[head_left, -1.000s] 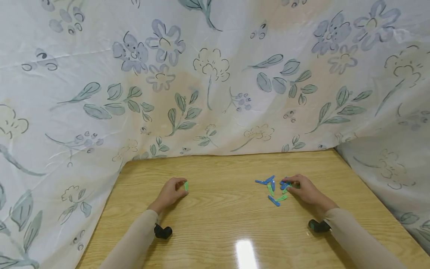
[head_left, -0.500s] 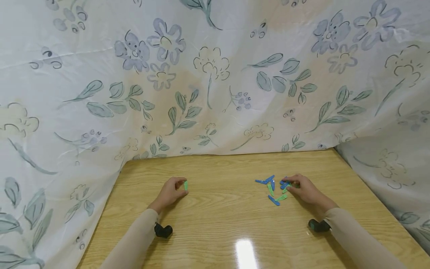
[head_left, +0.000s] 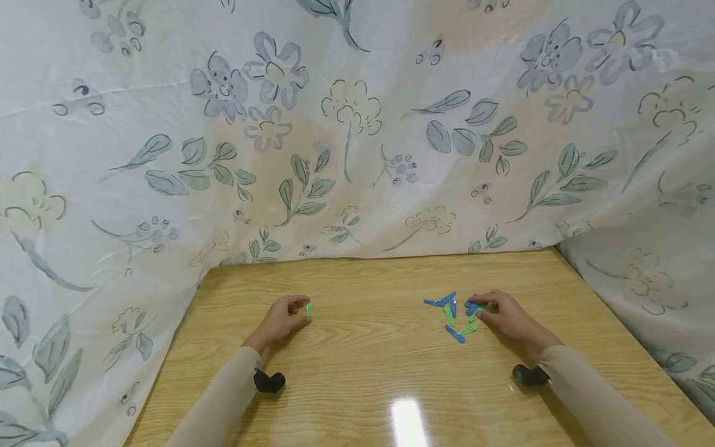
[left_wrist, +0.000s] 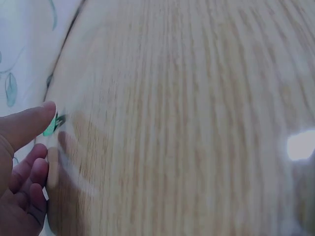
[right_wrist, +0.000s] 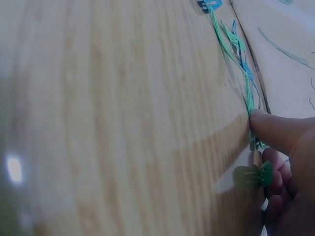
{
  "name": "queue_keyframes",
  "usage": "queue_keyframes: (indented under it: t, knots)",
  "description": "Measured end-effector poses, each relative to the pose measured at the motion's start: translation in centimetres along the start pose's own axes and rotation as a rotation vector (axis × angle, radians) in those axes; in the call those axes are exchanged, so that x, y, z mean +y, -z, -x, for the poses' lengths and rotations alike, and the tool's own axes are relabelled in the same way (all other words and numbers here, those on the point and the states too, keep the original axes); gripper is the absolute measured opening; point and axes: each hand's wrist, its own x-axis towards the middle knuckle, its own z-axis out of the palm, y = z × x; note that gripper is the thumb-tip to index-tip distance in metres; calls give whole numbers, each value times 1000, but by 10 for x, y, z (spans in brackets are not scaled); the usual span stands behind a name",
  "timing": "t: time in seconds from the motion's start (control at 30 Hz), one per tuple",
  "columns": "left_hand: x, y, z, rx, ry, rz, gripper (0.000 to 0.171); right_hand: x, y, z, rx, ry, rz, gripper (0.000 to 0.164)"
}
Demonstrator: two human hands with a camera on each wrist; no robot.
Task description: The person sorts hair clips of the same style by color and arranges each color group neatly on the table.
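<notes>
In the head view my left hand (head_left: 282, 318) is at the left of the table, with a green hair clip (head_left: 309, 309) pinched between thumb and index finger. The left wrist view shows only a sliver of this green clip (left_wrist: 49, 129) behind the thumb. On the right, my right hand (head_left: 505, 315) reaches into a loose group of blue and green hair clips. Its thumb and fingertips touch a blue clip (head_left: 473, 308) and a green clip (head_left: 473, 316); the hand partly covers them, so whether it grips one is unclear. A green clip (right_wrist: 253, 175) shows near its lower fingers.
More clips lie left of my right hand: a blue one (head_left: 455, 334), a green one (head_left: 468, 329), another green one (head_left: 449, 316) and several blue ones. The wood-grain table (head_left: 368, 360) reflects a bright light near its front. A floral cloth (head_left: 357, 186) hangs behind and at both sides.
My left hand has shifted very slightly to the left, and the green clip has moved with it. The right hand and the group of clips have not visibly moved.
</notes>
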Motion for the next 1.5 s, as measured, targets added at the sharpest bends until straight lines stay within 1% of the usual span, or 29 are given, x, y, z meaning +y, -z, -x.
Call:
queue_keyframes:
  t: [0.17, 0.43, 0.7, 0.97, 1.13, 1.3, 1.5]
  knots:
    - [-3, 1, -2, -1, -19, 5, 40, -1, 0, 1, 4, -4, 4, 32]
    - [-5, 0, -2, 17, -76, 29, 25, -3, 0, 1, 13, -2, 3, 32]
    - [-8, -2, -1, 19, -107, 18, 20, -1, 0, 1, 5, -7, -1, 33]
    - [-10, -3, -1, 11, -93, 17, 21, 0, -1, 1, 17, 3, 11, 33]
    - [-10, -4, -1, 12, -76, 7, 20, -1, 0, 0, 9, -12, 2, 33]
    - [-8, -3, 1, 13, -80, 3, 19, -1, 1, -1, 1, -18, -3, 31]
    - [-11, -4, 1, 13, -89, 6, 20, -3, 2, -1, -7, -7, -13, 31]
